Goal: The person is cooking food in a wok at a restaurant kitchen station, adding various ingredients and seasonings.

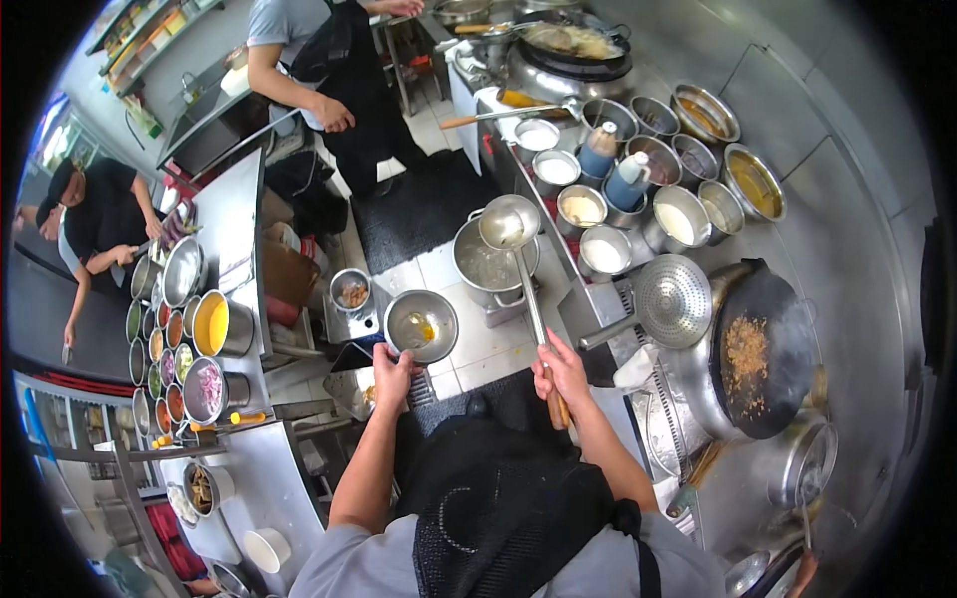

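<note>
My left hand (394, 376) grips the rim of a steel mixing bowl (441, 318), which has a little yellow, egg-like liquid (423, 329) at its bottom. In my right hand (559, 370) is the wooden handle of a long steel ladle (510, 223). The ladle's cup appears above a steel pot (486, 263) holding clear-looking liquid; whether they touch I cannot tell. To the right, a black wok (777, 359) sits on the range with brown crumbly food (744, 355) in it, and smoke or steam rises there. A perforated steel strainer (672, 301) lies beside the wok.
Steel containers of white seasonings (556, 167), oil bowls (755, 182) and squeeze bottles (626, 179) stand beyond the strainer. Another wok (574, 41) holds frothy food. Left, a steel counter (232, 202) carries several ingredient containers (222, 321). Co-workers (336, 82) stand ahead and at left (105, 217), one holding a knife.
</note>
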### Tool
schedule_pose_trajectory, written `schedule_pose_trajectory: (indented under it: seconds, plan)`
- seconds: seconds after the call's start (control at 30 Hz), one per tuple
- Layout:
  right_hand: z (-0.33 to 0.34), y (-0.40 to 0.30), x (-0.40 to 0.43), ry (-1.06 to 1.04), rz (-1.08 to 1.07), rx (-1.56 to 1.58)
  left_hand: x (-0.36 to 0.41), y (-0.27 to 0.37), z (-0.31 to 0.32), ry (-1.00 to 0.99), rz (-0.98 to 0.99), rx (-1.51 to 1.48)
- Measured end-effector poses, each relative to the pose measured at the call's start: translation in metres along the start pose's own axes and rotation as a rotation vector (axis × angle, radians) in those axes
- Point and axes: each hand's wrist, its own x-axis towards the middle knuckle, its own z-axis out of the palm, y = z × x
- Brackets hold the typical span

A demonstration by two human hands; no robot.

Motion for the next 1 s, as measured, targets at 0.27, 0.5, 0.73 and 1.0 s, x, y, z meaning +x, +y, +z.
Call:
schedule_pose_trajectory:
  seconds: [0.27,0.5,0.73,1.0]
  plan:
    - [-0.031,-0.116,-0.171,-0.087,-0.054,0.043,-0.004,0.069,0.168,-0.195,-0.011,-0.078]
    - [-0.108,-0.144,-0.291,0.283,-0.152,-0.334,-0.093,0.124,0.36,-0.545,-0.113,-0.27]
    - [-0.183,-0.115,-0.385,0.681,-0.363,-0.727,-0.141,0.075,0.522,-0.862,-0.305,-0.258]
    - [-0.202,-0.09,-0.422,1.162,-0.308,-0.656,-0.2,0.031,0.651,-0.786,0.477,0.527]
